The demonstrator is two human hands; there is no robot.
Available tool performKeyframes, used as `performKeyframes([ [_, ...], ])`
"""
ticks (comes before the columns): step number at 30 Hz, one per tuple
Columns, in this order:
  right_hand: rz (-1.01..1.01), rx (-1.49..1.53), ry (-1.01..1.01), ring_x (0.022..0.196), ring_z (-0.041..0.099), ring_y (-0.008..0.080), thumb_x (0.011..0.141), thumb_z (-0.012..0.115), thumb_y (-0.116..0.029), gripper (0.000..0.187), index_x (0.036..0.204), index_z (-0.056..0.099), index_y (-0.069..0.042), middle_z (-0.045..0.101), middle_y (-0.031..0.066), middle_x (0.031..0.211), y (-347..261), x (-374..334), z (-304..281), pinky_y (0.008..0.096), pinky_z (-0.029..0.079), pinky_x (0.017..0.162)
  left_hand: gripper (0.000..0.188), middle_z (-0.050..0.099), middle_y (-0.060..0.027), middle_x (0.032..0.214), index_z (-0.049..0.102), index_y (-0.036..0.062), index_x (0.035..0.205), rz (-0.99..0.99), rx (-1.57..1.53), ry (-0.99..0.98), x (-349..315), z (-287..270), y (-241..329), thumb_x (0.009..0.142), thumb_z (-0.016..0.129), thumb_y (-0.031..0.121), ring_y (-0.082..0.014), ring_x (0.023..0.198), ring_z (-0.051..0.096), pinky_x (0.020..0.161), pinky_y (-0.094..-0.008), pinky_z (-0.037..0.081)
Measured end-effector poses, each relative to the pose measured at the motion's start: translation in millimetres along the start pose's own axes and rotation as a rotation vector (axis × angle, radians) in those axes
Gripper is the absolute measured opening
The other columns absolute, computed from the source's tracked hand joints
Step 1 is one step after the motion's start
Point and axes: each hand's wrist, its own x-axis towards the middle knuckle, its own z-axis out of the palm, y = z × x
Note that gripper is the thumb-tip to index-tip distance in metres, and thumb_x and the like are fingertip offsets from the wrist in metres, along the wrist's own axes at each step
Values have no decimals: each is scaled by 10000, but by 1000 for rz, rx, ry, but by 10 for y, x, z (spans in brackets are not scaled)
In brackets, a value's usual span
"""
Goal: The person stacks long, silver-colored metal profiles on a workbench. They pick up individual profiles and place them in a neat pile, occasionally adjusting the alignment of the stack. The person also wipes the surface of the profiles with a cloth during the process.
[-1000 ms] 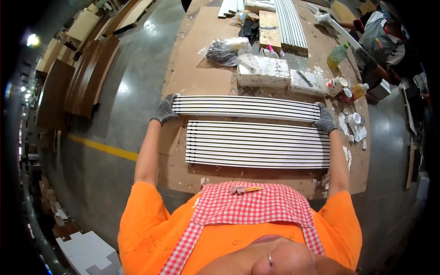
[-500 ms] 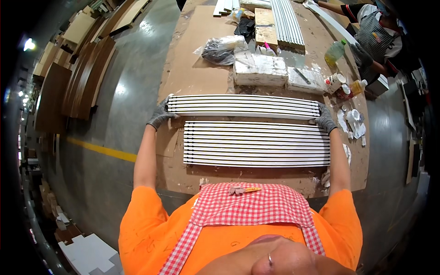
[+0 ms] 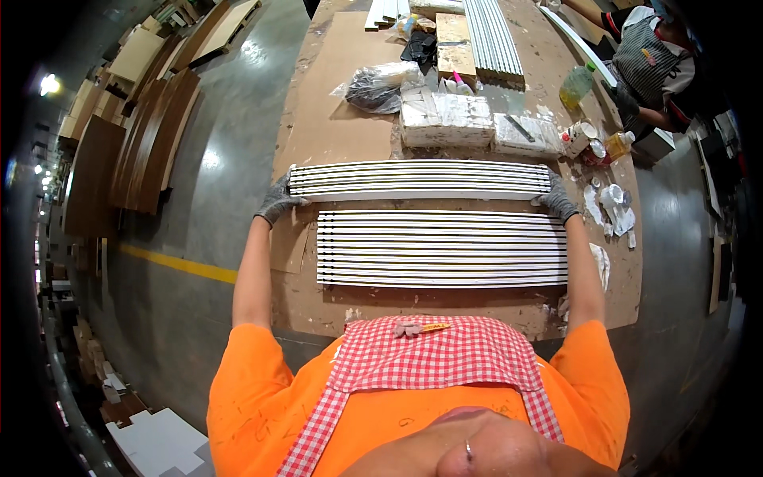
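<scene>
A row of long white strips (image 3: 417,181), laid side by side as a bundle, spans the space between my two gloved hands. My left hand (image 3: 278,200), in a grey glove, grips the bundle's left end. At the opposite end, my right hand (image 3: 558,197), gloved alike, closes round it. Dark marks or notches show near both ends of these strips. Nearer to me, a wider row of white strips (image 3: 441,249) lies flat on the brown table (image 3: 306,306), a narrow gap apart from the held bundle. My right forearm passes beside its right end.
Beyond the bundle stand whitish stained blocks (image 3: 447,121), a plastic bag (image 3: 377,87) and more white strips (image 3: 494,40). A green bottle (image 3: 578,86), cans (image 3: 580,139) and crumpled white scraps (image 3: 616,208) line the right side. A co-worker (image 3: 648,67) at the far right handles a white strip.
The held bundle and my right hand sit slightly farther left in view. My grip at both ends is unchanged. The co-worker's white strip and arm have shifted.
</scene>
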Motion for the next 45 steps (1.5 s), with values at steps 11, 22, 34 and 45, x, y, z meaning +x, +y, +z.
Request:
performKeyframes([
  [11, -92, 153, 21, 1152, 535, 185, 423, 918, -87, 1047, 1354, 439, -40, 575, 63, 1263, -253, -112, -43, 310, 428, 1018, 1032, 564, -67, 1289, 391, 39, 1412, -27, -42, 75, -50, 35, -120, 527, 912, 142, -172, 1145, 550, 996, -300, 454],
  [22, 187, 721, -165, 1030, 573, 174, 775, 713, -446, 606, 1255, 581, -100, 616, 52, 1171, -484, -454, -802, 323, 453, 890, 490, 616, -10, 852, 658, 35, 1002, -304, -19, -28, -42, -195, 659, 797, 714, 477, -105, 714, 538, 634, -262, 461],
  [34, 570, 396, -207, 1220, 432, 211, 914, 440, -612, 768, 1386, 423, -6, 484, 99, 1312, -215, -406, -919, 305, 322, 1050, 700, 573, -49, 646, 648, 63, 927, -622, 66, -21, 203, 216, 703, 808, 495, 736, -134, 507, 469, 464, -288, 373],
  [45, 707, 115, -132, 1399, 294, 297, 898, 287, -678, 850, 1462, 306, -44, 332, 190, 1496, 400, -137, -962, 383, 255, 1120, 528, 541, -55, 632, 564, 87, 1006, -706, 266, -157, 724, 489, 648, 917, 367, 569, -140, 402, 394, 385, -302, 318],
])
